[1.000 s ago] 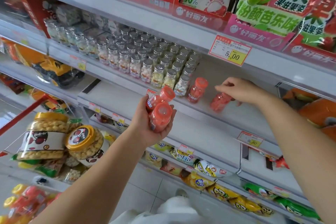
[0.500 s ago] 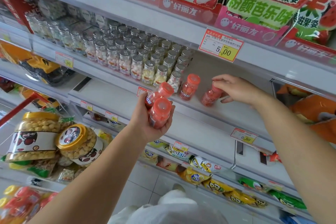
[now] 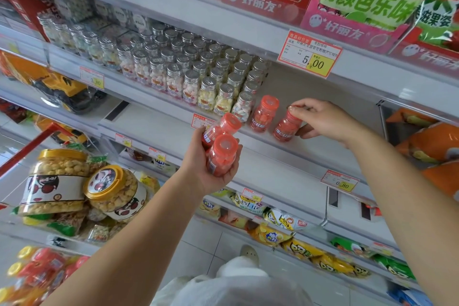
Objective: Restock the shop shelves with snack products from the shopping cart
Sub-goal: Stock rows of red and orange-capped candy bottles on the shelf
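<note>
Shop shelf (image 3: 310, 156): right hand (image 3: 323, 119) pinches red candy bottle (image 3: 285, 129) by cap, best set upright beside standing bottle (image 3: 263, 114); left hand (image 3: 211, 171) grips two spare bottles (image 3: 222, 154).

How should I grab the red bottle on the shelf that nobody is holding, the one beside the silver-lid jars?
Probably take the red bottle by its round cap, fingers coming down from the front. It stands upright near the edge of the shelf. The silver-lid jars crowd its left, and the right hand holds another bottle close on its right.
</note>
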A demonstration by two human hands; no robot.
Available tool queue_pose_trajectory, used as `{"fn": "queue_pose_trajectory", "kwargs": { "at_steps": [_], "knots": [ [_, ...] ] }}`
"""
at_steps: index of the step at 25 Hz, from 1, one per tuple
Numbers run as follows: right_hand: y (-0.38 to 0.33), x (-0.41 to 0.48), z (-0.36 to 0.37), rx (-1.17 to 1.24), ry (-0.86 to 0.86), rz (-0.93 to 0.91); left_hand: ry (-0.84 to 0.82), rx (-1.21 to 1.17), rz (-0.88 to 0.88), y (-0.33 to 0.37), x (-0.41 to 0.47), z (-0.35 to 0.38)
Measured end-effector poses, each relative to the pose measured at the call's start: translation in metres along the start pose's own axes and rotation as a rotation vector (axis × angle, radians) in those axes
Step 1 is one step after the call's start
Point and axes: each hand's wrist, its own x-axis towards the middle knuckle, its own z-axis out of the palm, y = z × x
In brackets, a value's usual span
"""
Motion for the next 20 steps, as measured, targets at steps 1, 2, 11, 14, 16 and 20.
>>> {"fn": "queue_pose_trajectory", "kwargs": {
  "at_steps": [1, 2, 11, 14, 16, 20],
  "knots": [
    [0.0, 0.0, 0.0, 0.0, -0.007, -0.003, -0.002, 0.006, -0.005, -0.001, 0.0, 0.001],
    [0.0, 0.0, 0.001, 0.0, -0.012, -0.006, -0.007, 0.011, -0.008, -0.001, 0.0, 0.002],
    [0.001, 0.003, 0.006, 0.041, -0.021, -0.019, -0.01, 0.022, -0.021, -0.004, 0.004, 0.007],
    [0.002, 0.007, 0.007, 0.059, -0.015, -0.008, -0.007, 0.035, -0.026, -0.004, 0.005, 0.008],
    [0.0, 0.013, 0.006, 0.069, 0.041, -0.005, -0.002, 0.029, -0.022, -0.003, 0.006, 0.009],
    [-0.016, 0.027, 0.003, 0.052, 0.091, -0.039, 0.008, 0.013, -0.007, -0.001, 0.007, 0.008]
  ]
}}
